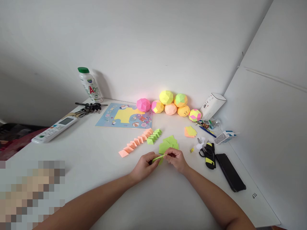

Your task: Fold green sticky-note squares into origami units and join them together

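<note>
Between my two hands is a green piece of paper (158, 158), seen nearly edge-on and partly hidden by my fingers. My left hand (145, 165) pinches its left side, while the fingers of my right hand (177, 159) close on the right end. Just beyond them lies a loose pile of green paper squares (169, 143). To the left, a row of folded orange paper pieces (135, 143) runs diagonally across the table, beside a shorter row of folded green pieces (154, 136).
Several faceted paper balls (166, 97) rest against the wall. A blue picture sheet (105, 118), white bottle (90, 86), remote control (54, 129) and keys (90, 108) are at left. Orange and yellow papers (190, 131), scissors (202, 153), a box cutter (210, 156) and black phone (230, 172) lie right.
</note>
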The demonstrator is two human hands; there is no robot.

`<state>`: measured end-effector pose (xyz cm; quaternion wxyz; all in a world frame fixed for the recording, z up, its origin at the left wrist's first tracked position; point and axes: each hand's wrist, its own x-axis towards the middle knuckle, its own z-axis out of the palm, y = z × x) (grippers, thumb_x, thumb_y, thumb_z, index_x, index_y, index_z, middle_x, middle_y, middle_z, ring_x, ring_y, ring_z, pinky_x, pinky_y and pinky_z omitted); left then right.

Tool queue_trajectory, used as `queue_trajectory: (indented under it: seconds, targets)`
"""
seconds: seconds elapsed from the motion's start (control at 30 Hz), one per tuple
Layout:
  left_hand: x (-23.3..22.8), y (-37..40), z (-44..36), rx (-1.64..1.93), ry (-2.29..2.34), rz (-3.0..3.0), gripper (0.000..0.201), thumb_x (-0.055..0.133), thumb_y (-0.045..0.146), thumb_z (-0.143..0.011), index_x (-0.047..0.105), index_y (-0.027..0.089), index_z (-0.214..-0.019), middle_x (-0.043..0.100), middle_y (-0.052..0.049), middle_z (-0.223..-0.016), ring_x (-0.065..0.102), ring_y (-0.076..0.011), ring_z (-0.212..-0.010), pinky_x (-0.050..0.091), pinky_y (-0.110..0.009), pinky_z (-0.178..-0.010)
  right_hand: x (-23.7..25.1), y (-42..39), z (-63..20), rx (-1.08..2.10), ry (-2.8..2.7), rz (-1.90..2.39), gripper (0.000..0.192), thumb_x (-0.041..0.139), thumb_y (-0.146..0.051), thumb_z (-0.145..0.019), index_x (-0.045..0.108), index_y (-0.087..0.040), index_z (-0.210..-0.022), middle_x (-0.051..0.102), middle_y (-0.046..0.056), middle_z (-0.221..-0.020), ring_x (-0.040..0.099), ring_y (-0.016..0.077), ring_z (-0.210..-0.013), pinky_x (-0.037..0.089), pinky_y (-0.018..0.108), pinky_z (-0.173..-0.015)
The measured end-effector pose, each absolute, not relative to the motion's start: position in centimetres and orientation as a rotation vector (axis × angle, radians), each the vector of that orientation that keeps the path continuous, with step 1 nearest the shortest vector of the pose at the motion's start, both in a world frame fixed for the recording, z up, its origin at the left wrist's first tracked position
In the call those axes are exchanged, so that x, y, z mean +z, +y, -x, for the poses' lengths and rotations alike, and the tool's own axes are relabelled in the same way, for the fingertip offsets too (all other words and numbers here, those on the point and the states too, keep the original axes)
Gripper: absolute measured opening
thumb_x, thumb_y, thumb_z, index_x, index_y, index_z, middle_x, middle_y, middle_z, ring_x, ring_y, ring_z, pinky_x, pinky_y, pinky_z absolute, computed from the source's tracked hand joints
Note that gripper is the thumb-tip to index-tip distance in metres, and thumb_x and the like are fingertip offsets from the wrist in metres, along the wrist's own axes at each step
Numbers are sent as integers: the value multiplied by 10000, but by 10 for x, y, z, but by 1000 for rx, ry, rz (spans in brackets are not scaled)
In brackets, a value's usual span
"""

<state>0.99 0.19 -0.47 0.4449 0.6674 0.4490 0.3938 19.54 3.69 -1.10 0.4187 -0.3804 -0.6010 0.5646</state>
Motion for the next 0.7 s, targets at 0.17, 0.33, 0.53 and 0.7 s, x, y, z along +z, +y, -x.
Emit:
queue_trajectory:
  seconds: [0.17,0.33,0.53,0.7]
  targets:
    - [-2,2,-10,969,1118,-1643,301,484,400,-833,702,209,-913,485,1,-649,433,-116,-572,390,-222,-525,-12,37,-195,1422,-1498,981,194,718,-352,-675,635,-177,-691,544,-14,-638,430,85,-483,361,225,-439]
    - [-2,2,-11,970,1118,-1660,290,484,395,-833,700,207,-881,494,1,-648,436,-115,-570,394,-223,-535,-11,37,-195,1411,-1503,982,189,718,-344,-678,630,-177,-675,545,-12,-632,430,88,-489,359,226,-444]
    - [-2,2,-10,971,1125,-1654,282,483,393,-831,686,197,-823,486,7,-641,430,-112,-565,386,-222,-535,-8,35,-197,1421,-1522,979,171,684,-337,-722,634,-177,-684,535,-13,-627,421,80,-468,335,220,-422]
    - [0,1,-11,968,1136,-1642,279,479,387,-830,670,189,-786,471,12,-632,420,-110,-560,368,-223,-525,-9,35,-196,1419,-1523,945,153,652,-327,-759,637,-184,-705,512,-15,-633,413,78,-464,325,221,-419]
